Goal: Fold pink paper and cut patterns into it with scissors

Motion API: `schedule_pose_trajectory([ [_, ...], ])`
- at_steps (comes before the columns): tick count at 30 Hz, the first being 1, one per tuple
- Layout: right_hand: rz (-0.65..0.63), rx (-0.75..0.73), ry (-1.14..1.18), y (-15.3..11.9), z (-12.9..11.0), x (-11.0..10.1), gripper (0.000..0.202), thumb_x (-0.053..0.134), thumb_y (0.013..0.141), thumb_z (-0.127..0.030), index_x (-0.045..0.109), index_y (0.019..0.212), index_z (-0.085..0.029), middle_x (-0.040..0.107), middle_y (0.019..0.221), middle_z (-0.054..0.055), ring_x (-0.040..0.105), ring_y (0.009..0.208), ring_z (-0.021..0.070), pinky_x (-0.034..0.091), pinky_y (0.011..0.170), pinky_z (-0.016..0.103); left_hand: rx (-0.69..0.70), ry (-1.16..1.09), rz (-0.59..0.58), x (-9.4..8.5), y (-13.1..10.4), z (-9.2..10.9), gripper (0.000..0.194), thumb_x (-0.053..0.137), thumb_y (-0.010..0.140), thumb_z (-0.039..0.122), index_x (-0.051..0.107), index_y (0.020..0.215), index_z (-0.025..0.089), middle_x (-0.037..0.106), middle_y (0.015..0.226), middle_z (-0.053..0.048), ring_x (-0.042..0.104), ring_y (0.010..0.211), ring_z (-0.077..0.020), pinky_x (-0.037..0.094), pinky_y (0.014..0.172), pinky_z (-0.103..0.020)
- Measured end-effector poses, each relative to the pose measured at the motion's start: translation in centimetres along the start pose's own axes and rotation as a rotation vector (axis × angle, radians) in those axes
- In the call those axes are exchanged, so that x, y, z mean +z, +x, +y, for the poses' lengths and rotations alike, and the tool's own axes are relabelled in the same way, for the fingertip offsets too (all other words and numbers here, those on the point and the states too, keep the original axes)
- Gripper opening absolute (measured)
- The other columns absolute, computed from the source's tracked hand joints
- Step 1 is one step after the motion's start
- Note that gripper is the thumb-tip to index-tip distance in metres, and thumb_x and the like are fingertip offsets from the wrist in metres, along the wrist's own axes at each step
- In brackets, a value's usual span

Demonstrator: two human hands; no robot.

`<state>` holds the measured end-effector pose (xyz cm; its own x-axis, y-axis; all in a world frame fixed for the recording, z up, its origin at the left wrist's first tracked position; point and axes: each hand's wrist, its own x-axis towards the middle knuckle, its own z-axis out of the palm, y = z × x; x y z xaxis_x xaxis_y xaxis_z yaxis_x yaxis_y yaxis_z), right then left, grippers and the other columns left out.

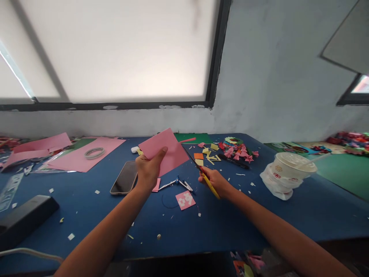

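Observation:
My left hand [150, 166] pinches a pink paper sheet [173, 152] by its lower left part, thumb on top, holding it above the blue table. In my right hand [215, 181] are yellow-handled scissors [210, 184], their blades pointing up and left to the sheet's right edge. A thin pink strip [187, 140] sticks out beside that edge. Below the hands lie a pink square with white shapes [185, 200] and a blue-and-white compass [177, 181]. Small orange and yellow paper pieces [198, 156] lie just behind the scissors.
A phone [124, 177] lies left of centre on the blue table [201, 234]. Farther left are pink sheets with a tape roll [94, 153] and a black device [27, 219]. To the right stand a lidded cup [291, 169], a black pen [234, 161] and pink paper flowers [242, 152].

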<state>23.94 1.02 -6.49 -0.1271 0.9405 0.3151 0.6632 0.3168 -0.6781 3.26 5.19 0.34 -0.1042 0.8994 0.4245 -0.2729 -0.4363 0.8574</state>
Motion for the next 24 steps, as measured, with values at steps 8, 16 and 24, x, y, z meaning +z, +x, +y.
schedule_pose_trajectory([
  [8, 0.038, 0.029, 0.007, -0.2, -0.4, 0.0, 0.033, 0.046, 0.077, -0.051, 0.043, 0.069, -0.019, 0.046, 0.057, -0.003, 0.037, 0.05, 0.0104, 0.027, 0.048, 0.023, 0.014, 0.047, 0.028, 0.1, -0.3, -0.2, 0.034, 0.073, 0.059, 0.035, 0.069, 0.084, 0.012, 0.069, 0.086, -0.008, 0.064, 0.078, -0.0201, 0.052, 0.065, -0.027],
  [16, 0.045, 0.036, 0.034, -0.3, -0.5, 0.2, 0.032, 0.048, 0.077, -0.049, 0.043, 0.067, -0.019, 0.045, 0.056, -0.003, 0.038, 0.049, 0.0101, 0.029, 0.046, 0.022, 0.03, 0.113, 0.029, 0.5, -0.9, -0.2, 0.03, 0.072, 0.06, 0.036, 0.07, 0.079, 0.012, 0.069, 0.078, -0.005, 0.062, 0.07, -0.0176, 0.048, 0.058, -0.024],
  [24, 0.024, 0.082, 0.158, -0.3, -0.5, 0.4, 0.026, 0.046, 0.078, -0.045, 0.043, 0.07, -0.02, 0.047, 0.051, -0.004, 0.042, 0.045, 0.0107, 0.032, 0.044, 0.023, 0.0, 0.128, 0.019, 0.9, -1.6, -0.7, 0.024, 0.073, 0.06, 0.034, 0.069, 0.071, 0.013, 0.066, 0.068, -0.002, 0.058, 0.061, -0.0138, 0.045, 0.054, -0.022],
])
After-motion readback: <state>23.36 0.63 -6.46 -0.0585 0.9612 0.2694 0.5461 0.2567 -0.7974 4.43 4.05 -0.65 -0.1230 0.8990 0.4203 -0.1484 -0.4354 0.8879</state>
